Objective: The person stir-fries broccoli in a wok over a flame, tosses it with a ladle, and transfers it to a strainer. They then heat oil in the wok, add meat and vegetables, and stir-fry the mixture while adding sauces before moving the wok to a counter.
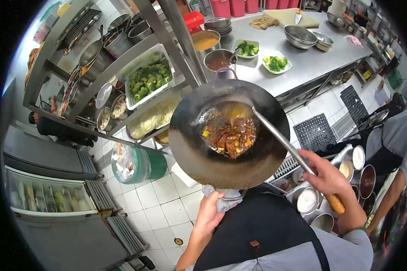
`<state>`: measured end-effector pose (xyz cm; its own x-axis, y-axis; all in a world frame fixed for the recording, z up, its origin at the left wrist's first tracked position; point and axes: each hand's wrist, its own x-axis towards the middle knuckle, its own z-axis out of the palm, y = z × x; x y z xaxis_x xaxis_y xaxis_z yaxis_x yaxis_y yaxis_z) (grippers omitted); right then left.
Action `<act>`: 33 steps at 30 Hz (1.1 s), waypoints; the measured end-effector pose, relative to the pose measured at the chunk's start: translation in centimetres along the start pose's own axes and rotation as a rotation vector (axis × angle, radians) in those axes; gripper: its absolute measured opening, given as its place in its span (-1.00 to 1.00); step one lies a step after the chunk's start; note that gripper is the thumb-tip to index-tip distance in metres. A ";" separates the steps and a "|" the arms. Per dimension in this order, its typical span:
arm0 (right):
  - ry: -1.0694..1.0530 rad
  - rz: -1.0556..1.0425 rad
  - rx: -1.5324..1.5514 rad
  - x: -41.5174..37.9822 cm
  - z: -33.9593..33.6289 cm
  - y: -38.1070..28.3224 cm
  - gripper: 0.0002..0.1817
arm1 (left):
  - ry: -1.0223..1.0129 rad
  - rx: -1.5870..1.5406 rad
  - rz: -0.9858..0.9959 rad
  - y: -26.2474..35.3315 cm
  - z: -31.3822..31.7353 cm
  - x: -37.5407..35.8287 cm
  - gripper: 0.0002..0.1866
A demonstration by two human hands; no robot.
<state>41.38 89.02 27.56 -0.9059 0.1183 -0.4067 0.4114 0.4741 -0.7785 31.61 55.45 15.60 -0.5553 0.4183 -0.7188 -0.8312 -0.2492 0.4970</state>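
A large dark wok (190,151) is held up in front of my apron, with glossy brown meat and yellow pieces in sauce (230,137) at its bottom. My left hand (211,210) is closed around the wok's near loop handle through a grey cloth (226,203). My right hand (321,174) grips a long-handled ladle (278,135) by its metal shaft; the wooden end (335,204) sticks out below my palm. The ladle's head dips into the far side of the food and is partly hidden by sauce and steam.
Two dishes of broccoli (276,64) and pots of sauce (219,59) stand on the steel counter (262,27) ahead. To the left is a rack with a broccoli basket (149,77) above a green bin (156,162). Seasoning containers (307,201) and another person (389,140) are at right.
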 end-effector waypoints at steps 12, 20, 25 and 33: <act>-0.139 0.336 0.716 -0.4 7.5 -2.4 -0.42 | -0.153 0.058 -0.011 0.3 -0.4 0.6 -0.65; -0.240 0.215 1.364 -2.7 6.8 -1.2 -0.40 | -0.162 0.044 -0.030 0.8 -0.9 0.3 -0.64; -0.156 0.173 1.320 -3.0 9.0 1.5 -0.41 | -0.157 0.037 -0.054 1.4 -0.9 0.1 -0.64; -0.014 0.163 0.778 -1.8 10.5 -0.5 -0.41 | -0.178 0.036 -0.083 2.0 -0.8 -0.4 -0.66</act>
<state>43.83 79.39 23.65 -0.8288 0.1201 -0.5465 0.4959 -0.2946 -0.8169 30.09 54.08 16.48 -0.4680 0.5852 -0.6622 -0.8708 -0.1773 0.4586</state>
